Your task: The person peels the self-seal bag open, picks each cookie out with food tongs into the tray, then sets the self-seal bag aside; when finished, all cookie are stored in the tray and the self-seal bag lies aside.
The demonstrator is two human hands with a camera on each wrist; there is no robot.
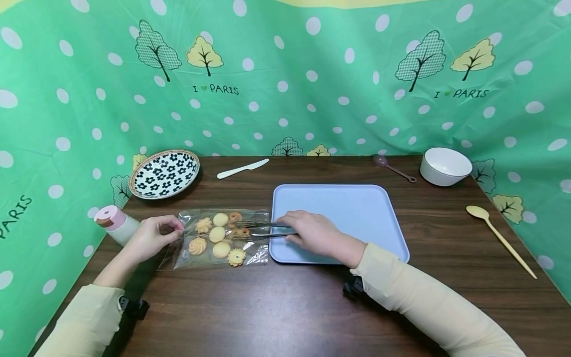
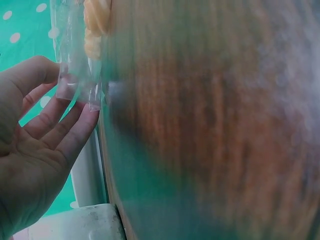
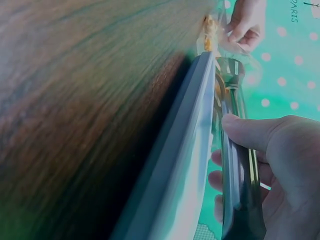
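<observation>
A clear plastic bag [image 1: 255, 254] of several cookies lies flat on the table, round, swirled, flower-shaped and pretzel-like ones among them. My left hand [image 1: 149, 237] pinches the bag's left edge between thumb and fingers; the left wrist view shows the film [image 2: 80, 82] at its fingertips. Metal tongs [image 1: 272, 234] are gripped in my right hand [image 1: 316, 234], which is above the left part of the blue tray [image 1: 357, 218]. Their tips reach left over the bag's right side, around the brown pretzel-like cookies [image 1: 243, 233]. In the right wrist view the thumb lies along the tongs [image 3: 240, 185].
Behind the bag stand a flower-patterned plate [image 1: 165, 174] and a white knife [image 1: 243, 169]. A pink-capped bottle [image 1: 118, 225] lies beside the left hand. On the right are a purple spoon [image 1: 394, 168], a white bowl [image 1: 446, 167] and a yellow spoon [image 1: 501, 240].
</observation>
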